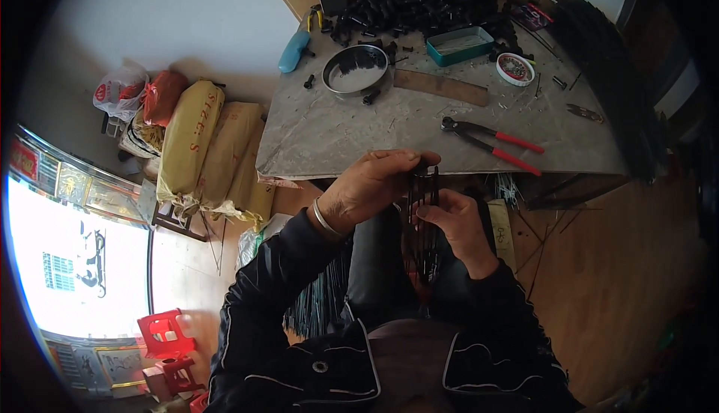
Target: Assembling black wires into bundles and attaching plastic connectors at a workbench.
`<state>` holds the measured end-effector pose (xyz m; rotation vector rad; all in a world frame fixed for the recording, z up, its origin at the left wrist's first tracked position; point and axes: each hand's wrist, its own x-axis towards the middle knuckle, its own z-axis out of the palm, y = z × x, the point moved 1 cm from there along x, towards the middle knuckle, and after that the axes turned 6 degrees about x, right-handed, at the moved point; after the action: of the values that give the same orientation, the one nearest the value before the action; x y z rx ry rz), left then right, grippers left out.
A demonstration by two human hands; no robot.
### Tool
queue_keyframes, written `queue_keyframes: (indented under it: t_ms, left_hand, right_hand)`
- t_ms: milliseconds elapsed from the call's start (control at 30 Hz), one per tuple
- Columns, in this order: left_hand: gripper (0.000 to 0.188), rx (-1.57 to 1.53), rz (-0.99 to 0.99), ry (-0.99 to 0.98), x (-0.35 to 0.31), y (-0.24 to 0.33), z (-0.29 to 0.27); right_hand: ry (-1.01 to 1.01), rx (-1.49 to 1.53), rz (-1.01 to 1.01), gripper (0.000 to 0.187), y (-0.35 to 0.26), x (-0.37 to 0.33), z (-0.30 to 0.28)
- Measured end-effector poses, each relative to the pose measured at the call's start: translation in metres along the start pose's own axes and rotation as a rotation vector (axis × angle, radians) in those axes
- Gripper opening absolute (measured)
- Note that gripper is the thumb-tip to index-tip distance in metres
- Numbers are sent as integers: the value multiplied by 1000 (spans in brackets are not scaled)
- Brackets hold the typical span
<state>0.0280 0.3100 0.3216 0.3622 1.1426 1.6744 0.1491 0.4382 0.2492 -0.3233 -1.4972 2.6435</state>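
Observation:
A bundle of thin black rods point(425, 211) stands upright in front of my chest, just below the near edge of the grey table point(337, 136). My left hand point(371, 188), a silver bangle on its wrist, reaches across and pinches the rods' top ends with its fingertips. Lower down, my right hand point(458, 222) grips the bundle. The rods' lower ends vanish against my dark trousers. A pile of small black parts point(419, 1) lies at the far side of the table.
On the table lie red-handled pincers point(494, 142), a round metal pan point(354, 69), a green tin point(460, 44), a small round tin point(515, 68), a wooden strip point(440, 86) and a blue-handled tool point(293, 51). Yellow sacks point(198, 143) lean at the left. Red stools point(166, 334) stand lower left.

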Motion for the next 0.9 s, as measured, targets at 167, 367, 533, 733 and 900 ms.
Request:
queue_keyframes:
  t_ms: [167, 367, 533, 733, 900]
  left_hand:
    - [29, -32, 24, 8, 1, -5, -5]
    - [19, -86, 37, 63, 1, -7, -4]
    - [16, -77, 42, 20, 3, -8, -7]
    - [19, -66, 15, 57, 2, -7, -5]
    - [25, -96, 20, 109, 5, -8, 2]
  right_hand:
    - [-7, 35, -2, 13, 0, 0, 2]
    - [-28, -16, 10, 11, 1, 1, 0]
    - [-18, -18, 7, 11, 0, 1, 1]
    - [-12, -23, 13, 11, -1, 1, 2]
    - [-7, -24, -1, 11, -1, 0, 2]
